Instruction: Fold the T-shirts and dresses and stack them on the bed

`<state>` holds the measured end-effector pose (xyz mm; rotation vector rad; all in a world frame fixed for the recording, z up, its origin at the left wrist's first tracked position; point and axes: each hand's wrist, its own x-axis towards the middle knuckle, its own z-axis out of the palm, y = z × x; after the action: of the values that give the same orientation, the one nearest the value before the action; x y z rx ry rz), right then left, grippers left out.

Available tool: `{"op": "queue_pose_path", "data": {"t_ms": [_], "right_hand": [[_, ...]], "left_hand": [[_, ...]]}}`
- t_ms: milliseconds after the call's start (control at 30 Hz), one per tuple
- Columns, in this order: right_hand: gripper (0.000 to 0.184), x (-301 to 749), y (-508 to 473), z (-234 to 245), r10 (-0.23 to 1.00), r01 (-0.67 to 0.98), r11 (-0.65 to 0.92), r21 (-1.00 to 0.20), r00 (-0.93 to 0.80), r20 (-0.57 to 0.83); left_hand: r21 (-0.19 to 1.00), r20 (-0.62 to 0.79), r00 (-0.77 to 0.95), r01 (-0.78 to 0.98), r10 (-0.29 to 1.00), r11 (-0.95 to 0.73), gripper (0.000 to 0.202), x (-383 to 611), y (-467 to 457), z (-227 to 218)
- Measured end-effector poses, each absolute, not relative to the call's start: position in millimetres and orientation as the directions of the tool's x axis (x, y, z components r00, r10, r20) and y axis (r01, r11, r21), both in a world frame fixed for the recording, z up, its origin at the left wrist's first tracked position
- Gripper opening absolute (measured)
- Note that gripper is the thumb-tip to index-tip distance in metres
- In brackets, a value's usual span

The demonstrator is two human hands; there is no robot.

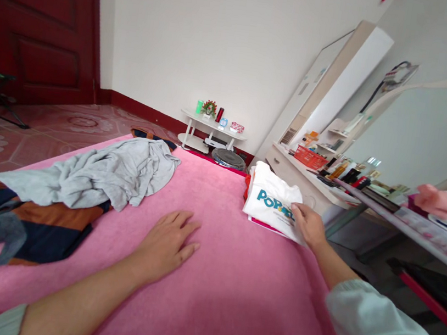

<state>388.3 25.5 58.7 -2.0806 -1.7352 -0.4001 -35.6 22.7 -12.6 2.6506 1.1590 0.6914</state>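
Currently, from the head camera, with the middle of the view as the clock's centre, a pink cover spreads across the foreground. At four o'clock, near the cover's right edge, sits a small stack of folded clothes; a white garment with teal letters lies on top, and red and deep pink cloth shows at its edges.

The person's right hand is at the stack's right side, fingers over the white cloth and part of the lettering. Whether it pinches the cloth or only rests there, I cannot tell. At seven o'clock the left hand is palm down over the cover, fingers loosely spread, grasping nothing.

At nine o'clock lies a crumpled grey garment, partly on top of a navy and brown garment, both unfolded.

The step in hand appears to be placing or straightening the folded stack. A next move towards the loose clothes would call for freeing the right fingers without dragging the top layer, and reaching leftward.
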Motion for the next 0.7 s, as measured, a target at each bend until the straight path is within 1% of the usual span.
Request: {"op": "queue_pose_path", "data": {"t_ms": [33,67,100,167,233,300,400,533,567,633,700], "right_hand": [[0.044,391.9,13.2,56.3,0.858,0.990,-0.127,-0.056,0.138,0.494],[0.044,396.2,1.1,52.9,0.865,0.997,-0.076,0.023,0.054,0.498],[0.045,401.1,-9.9,48.8,0.879,0.994,-0.003,0.112,-0.051,0.473],[0.050,411.4,-27.0,40.4,0.895,0.954,0.134,0.268,-0.232,0.380],[0.049,421.5,-35.8,34.6,0.898,0.917,0.186,0.354,-0.305,0.318],[0.044,429.8,-37.6,33.4,0.903,0.905,0.190,0.381,-0.313,0.294],[0.044,437.9,-34.7,40.7,0.902,0.904,0.181,0.387,-0.309,0.300],[0.044,442.5,-34.3,54.2,0.868,0.922,0.059,0.383,-0.237,0.436],[0.043,442.8,-35.1,55.5,0.867,0.924,0.033,0.382,-0.217,0.450],[0.042,441.7,-36.6,54.8,0.896,0.917,0.030,0.398,-0.201,0.396],[0.041,437.8,-37.2,51.7,0.940,0.903,0.059,0.426,-0.194,0.280]], "left_hand": [[0.324,0.349,0.592,0.652,0.727,-0.686,0.047,-35.5,22.7,-12.6],[0.320,0.351,0.591,0.653,0.726,-0.686,0.047,-35.4,22.9,-12.7],[0.317,0.353,0.590,0.655,0.726,-0.686,0.047,-35.1,23.2,-12.9],[0.309,0.358,0.588,0.658,0.725,-0.687,0.047,-34.7,23.9,-13.3],[0.298,0.359,0.592,0.660,0.721,-0.690,0.046,-34.2,24.6,-13.7],[0.287,0.356,0.599,0.661,0.717,-0.694,0.046,-34.0,25.1,-13.9],[0.280,0.355,0.598,0.665,0.718,-0.692,0.046,-34.1,25.2,-14.3],[0.281,0.363,0.595,0.664,0.717,-0.693,0.046,-34.3,24.9,-14.5],[0.281,0.364,0.597,0.661,0.715,-0.695,0.046,-34.3,24.9,-14.6],[0.281,0.364,0.598,0.660,0.714,-0.697,0.046,-34.4,24.9,-14.6],[0.281,0.362,0.599,0.661,0.715,-0.696,0.047,-34.7,24.7,-14.4]]}}
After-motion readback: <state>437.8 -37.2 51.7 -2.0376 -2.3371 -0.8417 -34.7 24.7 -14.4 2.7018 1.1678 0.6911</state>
